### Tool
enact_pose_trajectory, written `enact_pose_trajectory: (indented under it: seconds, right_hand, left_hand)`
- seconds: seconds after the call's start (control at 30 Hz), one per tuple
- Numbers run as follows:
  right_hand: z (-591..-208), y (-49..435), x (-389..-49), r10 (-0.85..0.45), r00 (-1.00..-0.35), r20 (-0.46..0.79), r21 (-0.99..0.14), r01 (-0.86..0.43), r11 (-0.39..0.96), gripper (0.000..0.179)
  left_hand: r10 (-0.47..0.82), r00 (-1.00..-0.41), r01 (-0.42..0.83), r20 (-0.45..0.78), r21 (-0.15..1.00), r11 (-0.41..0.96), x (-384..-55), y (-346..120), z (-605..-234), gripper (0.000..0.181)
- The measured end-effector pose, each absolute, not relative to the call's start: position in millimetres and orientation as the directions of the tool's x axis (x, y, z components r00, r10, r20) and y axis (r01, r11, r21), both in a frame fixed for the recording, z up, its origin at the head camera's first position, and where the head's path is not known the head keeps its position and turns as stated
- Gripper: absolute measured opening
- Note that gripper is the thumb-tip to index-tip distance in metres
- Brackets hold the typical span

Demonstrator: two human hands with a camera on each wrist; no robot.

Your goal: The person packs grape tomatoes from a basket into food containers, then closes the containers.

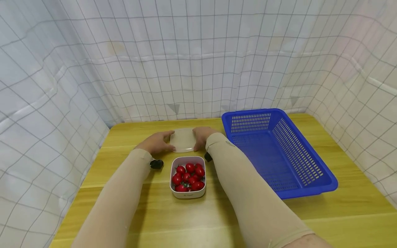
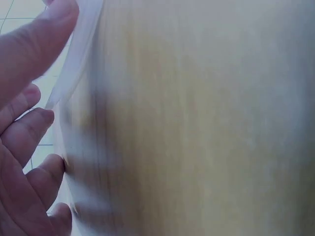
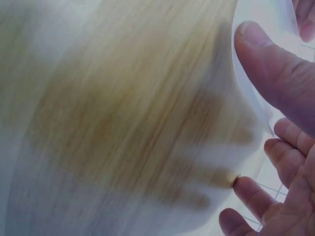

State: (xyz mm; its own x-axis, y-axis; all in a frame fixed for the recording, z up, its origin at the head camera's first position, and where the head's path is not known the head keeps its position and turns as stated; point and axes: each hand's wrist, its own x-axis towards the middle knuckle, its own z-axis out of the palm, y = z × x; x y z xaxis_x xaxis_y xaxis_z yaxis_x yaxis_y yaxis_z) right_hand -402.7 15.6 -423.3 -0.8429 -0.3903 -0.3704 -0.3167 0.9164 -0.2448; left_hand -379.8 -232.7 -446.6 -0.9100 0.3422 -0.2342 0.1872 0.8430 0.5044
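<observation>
Behind the food box, a flat, translucent white lid (image 1: 183,139) lies between my two hands in the head view. My left hand (image 1: 157,142) grips its left edge, thumb at the near corner and a finger at the far one. On the opposite side, my right hand (image 1: 203,136) holds the right edge in the same way. The lid's pale rim (image 2: 81,59) runs past the left thumb in the left wrist view. In the right wrist view the right thumb (image 3: 275,69) overlaps the rim. Closer to me stands an uncovered white food box (image 1: 187,195) of red cherry tomatoes (image 1: 186,177).
A large blue perforated plastic basket (image 1: 280,165) stands at the right, beside my right forearm. The wooden table (image 1: 186,224) is bordered at the back and sides by white grid-patterned curtain (image 1: 198,62). Black wrist cameras (image 1: 156,164) are strapped under both wrists.
</observation>
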Motion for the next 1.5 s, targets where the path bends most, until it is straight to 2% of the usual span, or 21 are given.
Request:
enact_pose_trajectory:
  seconds: [0.53, 0.97, 1.27, 1.5]
  right_hand:
    - [-424, 16, -404, -0.393, -0.864, -0.314, -0.353, -0.278, 0.893, 0.099]
    - [-425, 11, -409, -0.415, -0.890, -0.191, -0.392, -0.318, 0.863, 0.101]
    - [-399, 13, -405, -0.439, -0.888, -0.135, -0.469, -0.332, 0.818, 0.100]
    - [-369, 19, -396, -0.434, -0.899, -0.062, -0.469, -0.357, 0.808, 0.100]
  left_hand:
    - [0.320, -0.935, 0.161, -0.151, 0.623, 0.765, -382, -230, -448, 0.089]
    - [0.271, -0.958, 0.168, -0.091, 0.587, 0.792, -381, -232, -448, 0.080]
    - [0.276, -0.960, 0.176, -0.048, 0.664, 0.727, -378, -233, -425, 0.082]
    - [0.253, -0.967, 0.169, -0.016, 0.704, 0.690, -375, -231, -397, 0.081]
